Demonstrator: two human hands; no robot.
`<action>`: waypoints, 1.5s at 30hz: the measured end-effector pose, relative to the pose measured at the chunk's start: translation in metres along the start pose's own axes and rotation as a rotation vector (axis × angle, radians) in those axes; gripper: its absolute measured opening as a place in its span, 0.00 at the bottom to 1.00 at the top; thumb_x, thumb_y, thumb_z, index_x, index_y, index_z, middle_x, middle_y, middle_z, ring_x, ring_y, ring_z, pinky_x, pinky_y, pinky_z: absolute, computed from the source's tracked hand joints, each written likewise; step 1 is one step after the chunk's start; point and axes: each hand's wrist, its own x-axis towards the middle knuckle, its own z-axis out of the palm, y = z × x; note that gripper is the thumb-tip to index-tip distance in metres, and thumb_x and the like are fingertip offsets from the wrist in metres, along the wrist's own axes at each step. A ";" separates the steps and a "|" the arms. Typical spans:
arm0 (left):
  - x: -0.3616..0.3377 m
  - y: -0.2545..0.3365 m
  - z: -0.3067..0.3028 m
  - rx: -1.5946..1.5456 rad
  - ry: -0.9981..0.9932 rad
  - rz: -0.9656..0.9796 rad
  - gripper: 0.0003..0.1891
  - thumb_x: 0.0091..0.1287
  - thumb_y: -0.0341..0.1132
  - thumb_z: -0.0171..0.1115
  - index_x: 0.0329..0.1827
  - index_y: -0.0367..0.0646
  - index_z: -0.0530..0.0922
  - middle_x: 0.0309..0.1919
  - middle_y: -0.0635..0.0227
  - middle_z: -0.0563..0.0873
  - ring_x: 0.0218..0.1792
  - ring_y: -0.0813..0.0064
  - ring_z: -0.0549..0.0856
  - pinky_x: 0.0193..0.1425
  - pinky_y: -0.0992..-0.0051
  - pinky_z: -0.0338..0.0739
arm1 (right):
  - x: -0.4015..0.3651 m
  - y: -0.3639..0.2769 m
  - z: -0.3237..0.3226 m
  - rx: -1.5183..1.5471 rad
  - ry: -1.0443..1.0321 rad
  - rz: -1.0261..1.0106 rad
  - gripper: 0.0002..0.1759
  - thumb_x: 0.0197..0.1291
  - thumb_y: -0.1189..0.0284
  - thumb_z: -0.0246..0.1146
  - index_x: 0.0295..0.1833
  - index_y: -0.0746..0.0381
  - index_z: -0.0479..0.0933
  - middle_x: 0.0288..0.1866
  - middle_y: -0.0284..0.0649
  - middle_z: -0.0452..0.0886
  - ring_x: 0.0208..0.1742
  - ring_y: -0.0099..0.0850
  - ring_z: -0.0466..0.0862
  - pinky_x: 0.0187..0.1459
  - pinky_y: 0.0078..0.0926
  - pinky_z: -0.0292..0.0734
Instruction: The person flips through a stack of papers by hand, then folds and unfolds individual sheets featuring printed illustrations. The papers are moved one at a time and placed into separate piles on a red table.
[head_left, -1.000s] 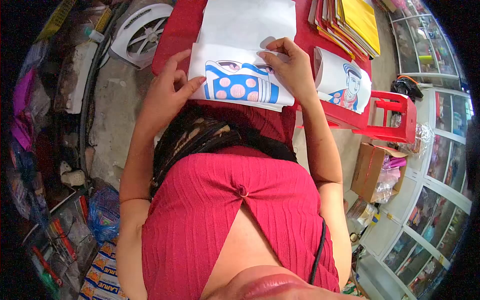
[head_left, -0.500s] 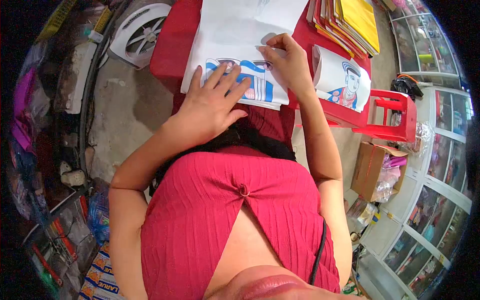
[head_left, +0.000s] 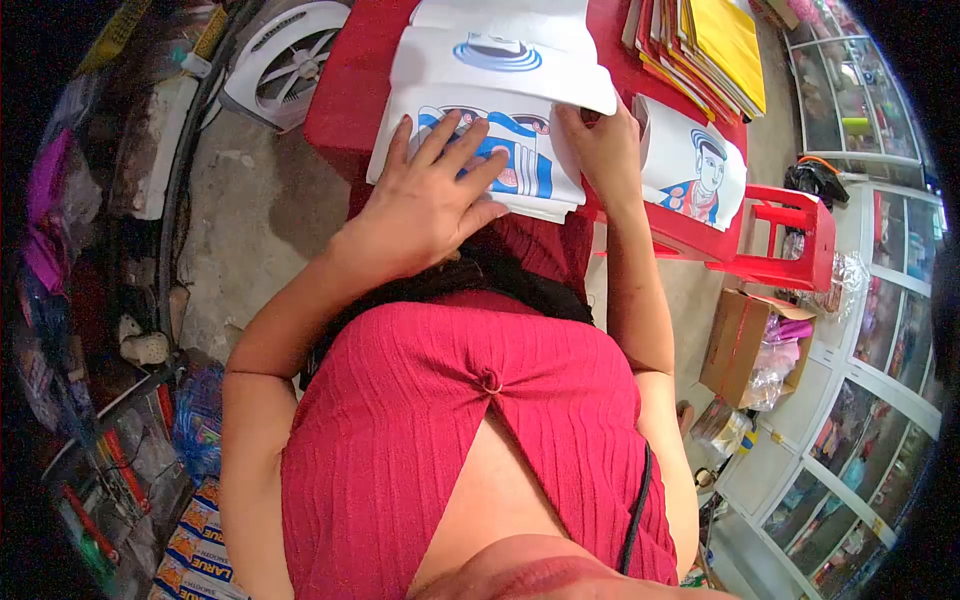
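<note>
A stack of printed white paper sheets (head_left: 555, 190) with blue, white and black drawings lies on the red table in front of me. My left hand (head_left: 435, 195) rests flat on its lower printed part, fingers spread. Across the upper part lies a folded-over flap of paper (head_left: 500, 85) showing the blue ringed top of a drawn cap. At the flap's right end, my right hand (head_left: 608, 150) has its fingers curled around the paper edge, and its fingertips are partly hidden under the flap.
On the red table (head_left: 345, 95), a folded sheet with a drawn capped figure (head_left: 705, 175) lies to the right, beyond it a pile of yellow and red paper (head_left: 725, 50). A red stool (head_left: 790, 235), a cardboard box (head_left: 745, 345) and glass cabinets (head_left: 865, 440) stand at right; a white fan (head_left: 290, 70) at left.
The upper paper has been bent over toward me, bringing the cap drawing into view. My right hand has moved right and slightly down to the flap's edge. My left hand stays almost in place.
</note>
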 end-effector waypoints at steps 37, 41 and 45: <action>0.096 -0.094 -0.013 -0.041 -0.066 0.061 0.59 0.50 0.63 0.76 0.76 0.30 0.60 0.75 0.35 0.60 0.73 0.35 0.61 0.77 0.47 0.56 | -0.017 0.004 -0.003 0.045 -0.004 -0.155 0.16 0.62 0.79 0.65 0.56 0.65 0.83 0.51 0.46 0.84 0.44 0.37 0.87 0.48 0.29 0.81; 0.109 -0.096 -0.013 0.028 -0.137 0.035 0.61 0.48 0.67 0.74 0.77 0.31 0.60 0.76 0.36 0.59 0.75 0.36 0.57 0.80 0.48 0.51 | -0.016 0.000 -0.006 0.069 -0.020 -0.146 0.14 0.60 0.81 0.64 0.53 0.66 0.82 0.50 0.46 0.84 0.44 0.36 0.87 0.47 0.29 0.81; 0.136 -0.093 -0.017 0.018 -0.138 0.049 0.60 0.50 0.68 0.73 0.76 0.31 0.60 0.77 0.39 0.58 0.76 0.39 0.57 0.80 0.47 0.49 | -0.015 0.007 -0.004 0.070 -0.042 -0.115 0.11 0.59 0.83 0.63 0.48 0.68 0.81 0.50 0.47 0.84 0.44 0.36 0.87 0.47 0.28 0.81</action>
